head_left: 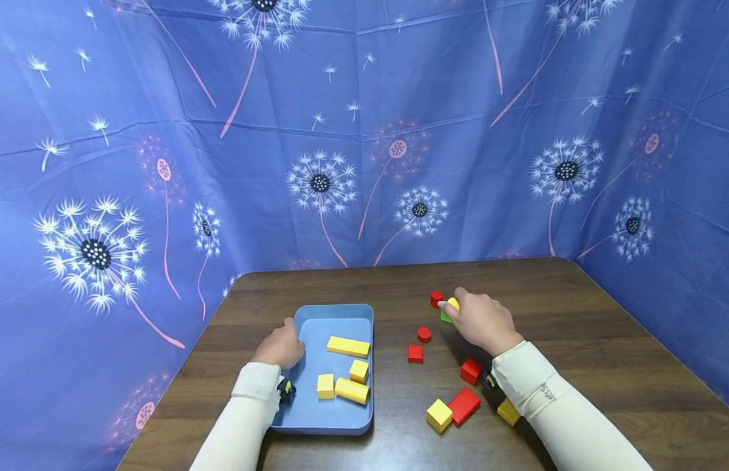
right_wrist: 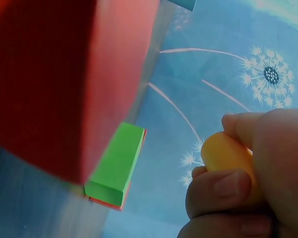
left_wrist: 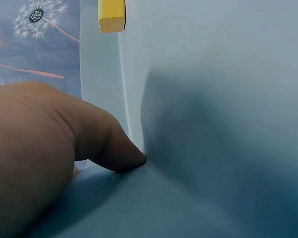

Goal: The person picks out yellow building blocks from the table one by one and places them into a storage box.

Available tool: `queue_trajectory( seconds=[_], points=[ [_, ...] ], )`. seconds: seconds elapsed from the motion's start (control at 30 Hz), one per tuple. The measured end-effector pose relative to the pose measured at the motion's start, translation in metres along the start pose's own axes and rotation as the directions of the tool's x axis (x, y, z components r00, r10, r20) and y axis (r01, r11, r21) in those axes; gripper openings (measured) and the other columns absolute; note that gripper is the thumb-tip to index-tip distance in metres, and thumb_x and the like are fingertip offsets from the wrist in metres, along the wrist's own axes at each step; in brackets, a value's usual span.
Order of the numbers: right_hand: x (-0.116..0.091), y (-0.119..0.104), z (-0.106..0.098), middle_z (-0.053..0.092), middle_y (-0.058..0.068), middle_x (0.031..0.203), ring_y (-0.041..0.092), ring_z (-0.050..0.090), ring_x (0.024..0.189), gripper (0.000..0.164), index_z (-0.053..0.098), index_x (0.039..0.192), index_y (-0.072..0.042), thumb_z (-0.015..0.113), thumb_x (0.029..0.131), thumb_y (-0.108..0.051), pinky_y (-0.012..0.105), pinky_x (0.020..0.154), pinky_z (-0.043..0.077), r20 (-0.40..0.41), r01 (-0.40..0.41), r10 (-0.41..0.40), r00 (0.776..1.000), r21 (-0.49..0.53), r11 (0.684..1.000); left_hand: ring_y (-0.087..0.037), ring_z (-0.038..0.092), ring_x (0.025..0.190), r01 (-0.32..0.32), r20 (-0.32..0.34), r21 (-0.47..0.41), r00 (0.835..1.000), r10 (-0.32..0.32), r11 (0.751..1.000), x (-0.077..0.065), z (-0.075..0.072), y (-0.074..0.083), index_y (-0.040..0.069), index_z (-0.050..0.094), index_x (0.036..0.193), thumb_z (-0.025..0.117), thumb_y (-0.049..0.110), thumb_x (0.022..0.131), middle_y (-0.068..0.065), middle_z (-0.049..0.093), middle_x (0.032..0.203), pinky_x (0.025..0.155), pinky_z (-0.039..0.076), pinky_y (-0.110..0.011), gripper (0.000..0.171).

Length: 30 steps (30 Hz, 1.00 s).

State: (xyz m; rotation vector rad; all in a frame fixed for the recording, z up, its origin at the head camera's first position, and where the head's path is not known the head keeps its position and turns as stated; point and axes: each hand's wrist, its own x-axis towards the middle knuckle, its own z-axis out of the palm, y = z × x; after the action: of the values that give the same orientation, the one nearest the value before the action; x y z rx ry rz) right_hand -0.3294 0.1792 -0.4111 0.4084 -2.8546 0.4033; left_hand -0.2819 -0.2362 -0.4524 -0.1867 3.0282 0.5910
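Observation:
My left hand [head_left: 282,345] grips the left wall of a blue tray [head_left: 323,431], its thumb [left_wrist: 114,148] inside against the wall. The fingers outside are mostly hidden. In the tray lie a long yellow block [head_left: 348,347], two yellow cubes [head_left: 326,386] and a yellow cylinder [head_left: 352,390]. My right hand [head_left: 485,322] pinches another yellow cylinder [right_wrist: 223,156] between thumb and fingers, above the table. Near it are a green block [right_wrist: 116,161] and a small red cylinder [head_left: 437,299].
Between tray and right arm lie a red disc [head_left: 424,335], a flat red block [head_left: 415,354], a red cube [head_left: 471,371], a red oblong block [head_left: 464,406] and a yellow cube [head_left: 439,416]. Another yellow block [head_left: 508,412] sits by the right sleeve. A blue dandelion-print cloth [head_left: 364,196] hangs behind the wooden table [head_left: 606,366].

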Motion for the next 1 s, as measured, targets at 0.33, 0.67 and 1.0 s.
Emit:
queue_trajectory(
  seconds=[0.33, 0.67, 1.0],
  points=[
    [-0.004, -0.017, 0.005, 0.039, 0.001, 0.048, 0.018, 0.04, 0.04, 0.038, 0.045, 0.082, -0.017, 0.053, 0.092, -0.053, 0.035, 0.032, 0.031, -0.141, 0.132, -0.127, 0.982, 0.025, 0.991, -0.034, 0.06, 0.088, -0.018, -0.008, 0.001, 1.0, 0.018, 1.0, -0.002, -0.001, 0.001, -0.013, 0.021, 0.139, 0.053, 0.017, 0.091, -0.031, 0.056, 0.115, 0.075, 0.052, -0.056, 0.065],
    [-0.004, -0.033, 0.008, 0.042, -0.002, 0.064, 0.016, 0.04, 0.049, 0.035, 0.046, 0.074, -0.02, 0.058, 0.091, -0.048, 0.032, 0.041, 0.036, -0.208, 0.235, -0.224, 0.952, 0.027, 0.972, -0.036, 0.059, 0.091, -0.017, -0.013, 0.002, 1.0, 0.017, 1.0, -0.003, -0.001, 0.0, -0.013, 0.02, 0.14, 0.053, 0.017, 0.091, -0.032, 0.055, 0.117, 0.077, 0.051, -0.057, 0.066],
    [-0.009, -0.043, 0.011, 0.048, -0.001, 0.082, 0.012, 0.045, 0.06, 0.027, 0.058, 0.103, -0.011, 0.065, 0.089, -0.034, 0.031, 0.05, 0.047, -0.187, 0.326, -0.318, 0.929, 0.015, 0.945, -0.034, 0.06, 0.088, -0.015, -0.014, 0.001, 1.0, 0.015, 1.0, -0.001, 0.001, 0.0, -0.012, 0.021, 0.14, 0.053, 0.018, 0.091, -0.031, 0.057, 0.115, 0.076, 0.052, -0.056, 0.066]
  ],
)
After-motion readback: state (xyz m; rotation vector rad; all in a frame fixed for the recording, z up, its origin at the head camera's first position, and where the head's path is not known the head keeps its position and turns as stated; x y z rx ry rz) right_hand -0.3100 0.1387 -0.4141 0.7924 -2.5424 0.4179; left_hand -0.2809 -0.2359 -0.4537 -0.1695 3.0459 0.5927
